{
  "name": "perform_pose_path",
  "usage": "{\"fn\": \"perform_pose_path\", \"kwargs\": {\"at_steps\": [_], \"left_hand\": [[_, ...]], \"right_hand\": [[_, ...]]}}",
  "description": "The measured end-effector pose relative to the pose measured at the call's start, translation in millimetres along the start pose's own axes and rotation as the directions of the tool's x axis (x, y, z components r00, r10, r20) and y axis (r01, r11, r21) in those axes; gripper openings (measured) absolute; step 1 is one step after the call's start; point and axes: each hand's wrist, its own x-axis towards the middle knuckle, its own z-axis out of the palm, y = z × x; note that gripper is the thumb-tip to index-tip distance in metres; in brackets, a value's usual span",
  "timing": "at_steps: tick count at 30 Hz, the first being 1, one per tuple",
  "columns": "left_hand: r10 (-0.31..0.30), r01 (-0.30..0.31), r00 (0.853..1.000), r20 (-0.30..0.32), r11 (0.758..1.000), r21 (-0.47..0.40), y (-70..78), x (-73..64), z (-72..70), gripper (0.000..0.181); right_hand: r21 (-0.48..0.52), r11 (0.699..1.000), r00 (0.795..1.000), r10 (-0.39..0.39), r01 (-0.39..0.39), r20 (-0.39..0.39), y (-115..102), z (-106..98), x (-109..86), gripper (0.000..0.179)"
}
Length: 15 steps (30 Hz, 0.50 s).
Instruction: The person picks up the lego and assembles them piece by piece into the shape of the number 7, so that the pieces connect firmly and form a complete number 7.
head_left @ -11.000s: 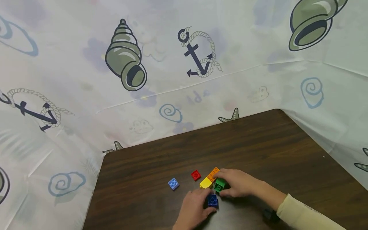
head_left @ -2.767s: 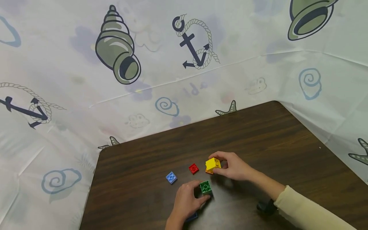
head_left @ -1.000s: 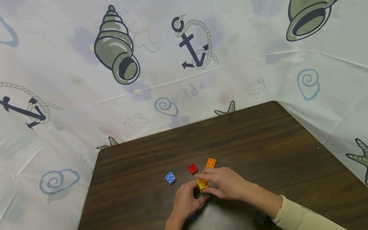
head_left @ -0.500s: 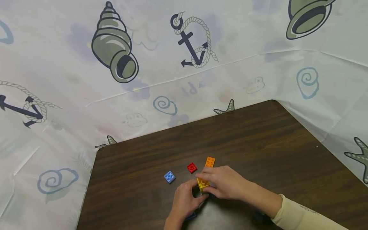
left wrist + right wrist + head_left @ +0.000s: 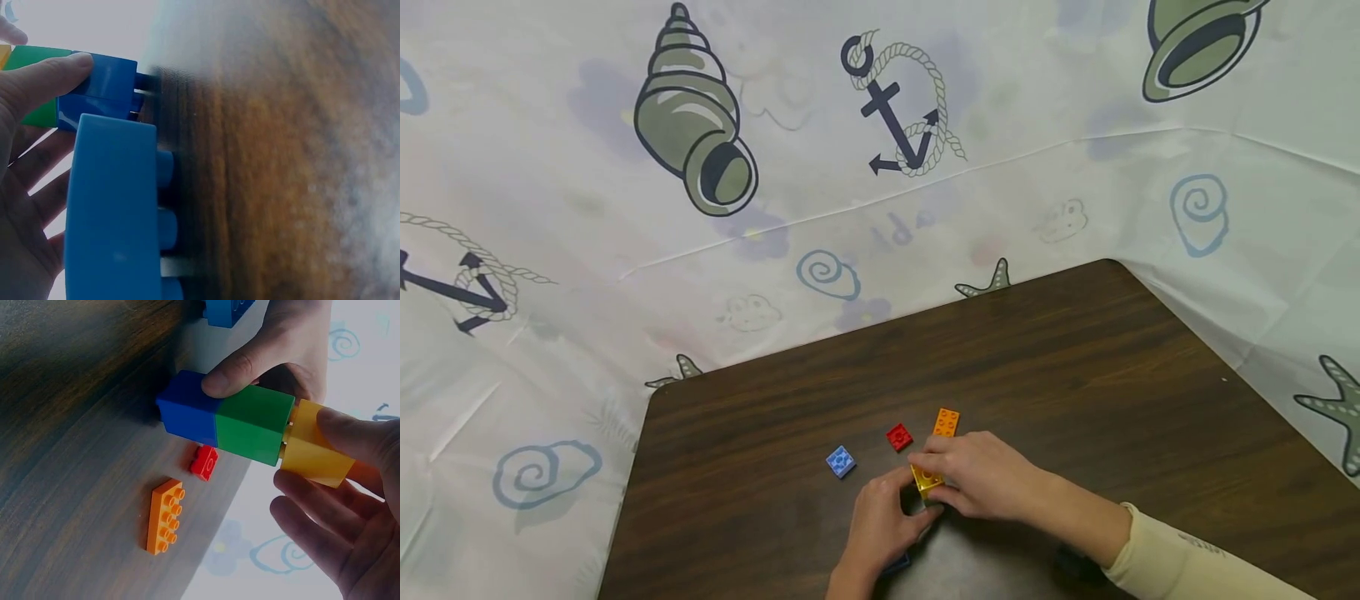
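My left hand (image 5: 880,521) grips a stack of toy building bricks, with a green brick (image 5: 253,422) above a dark blue brick (image 5: 187,409). Its thumb lies across the two in the left wrist view, and the blue brick's studs point down at the table. With thumb and fingers, my right hand (image 5: 988,479) pinches a yellow brick (image 5: 315,447) over the green one. Yellow studs show in a narrow gap between them, and the yellow underside faces up in the head view. A longer blue brick (image 5: 115,212) lies studs down beside my left wrist.
On the dark wooden table (image 5: 760,433), a light blue brick (image 5: 841,462), a red brick (image 5: 899,437) and an orange brick (image 5: 947,422) lie beyond my hands. Some dark object (image 5: 1075,562), its kind unclear, sits under the right sleeve. A patterned cloth (image 5: 820,150) hangs behind.
The green brick went onto the blue one in my left hand. My right hand then lifted the yellow brick off beside the orange one and brought it over the green; the last half second shows little motion.
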Motion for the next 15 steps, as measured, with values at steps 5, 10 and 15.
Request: {"fn": "perform_pose_path", "kwargs": {"at_steps": [5, 10, 15], "left_hand": [[0.0, 0.0, 1.0, 0.004, 1.0, -0.005, -0.5, -0.4, -0.8, 0.04], [0.013, -0.013, 1.0, -0.008, 1.0, -0.007, -0.7, -0.6, -1.4, 0.04], [0.007, -0.007, 1.0, 0.002, 1.0, -0.01, -0.6, -0.2, -0.5, 0.039]], "right_hand": [[0.005, 1.0, 1.0, -0.011, 0.011, 0.003, 0.0, 0.5, 2.7, 0.039], [-0.068, 0.996, 0.998, -0.052, 0.051, -0.018, -1.4, 2.9, 4.3, 0.036], [-0.095, 0.994, 0.998, -0.055, 0.052, -0.028, -1.0, 4.8, 2.4, 0.035]]}}
